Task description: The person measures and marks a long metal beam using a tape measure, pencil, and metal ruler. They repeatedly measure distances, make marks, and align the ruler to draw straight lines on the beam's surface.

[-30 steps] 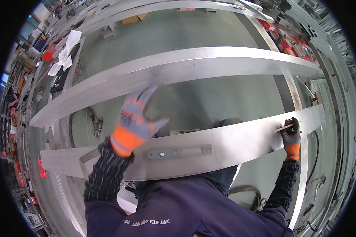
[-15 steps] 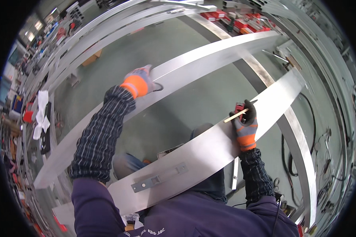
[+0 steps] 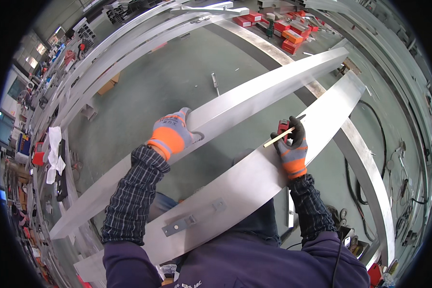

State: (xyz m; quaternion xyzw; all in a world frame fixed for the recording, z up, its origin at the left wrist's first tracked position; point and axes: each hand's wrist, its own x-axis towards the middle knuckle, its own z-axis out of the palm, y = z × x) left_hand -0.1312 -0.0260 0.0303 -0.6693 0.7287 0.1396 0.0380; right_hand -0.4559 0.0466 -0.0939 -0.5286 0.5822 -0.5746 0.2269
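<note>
My left hand [image 3: 172, 129], in a grey and orange glove, grips the far long silver metal beam [image 3: 240, 103], with the fingers over its top and the thumb on the near side. My right hand [image 3: 293, 149], in a glove with dark fingers, is closed around a yellow pencil [image 3: 276, 139] and a small red tape measure [image 3: 283, 128]. It rests against the near metal beam [image 3: 235, 187], which lies across my lap area. A flat metal latch plate [image 3: 178, 224] is set into the face of that near beam.
Both beams lie over a metal crossbar [image 3: 365, 158] on the right. A screwdriver [image 3: 215, 84] lies on the floor beyond the far beam. Red boxes [image 3: 290, 46] are scattered at the back. Black cable [image 3: 349, 182] loops at right, and more profiles [image 3: 139, 45] stand at the far left.
The far beam has come closer to me and to the near beam, with my left hand on it. The screwdriver now shows beyond it. My right hand keeps its hold.
</note>
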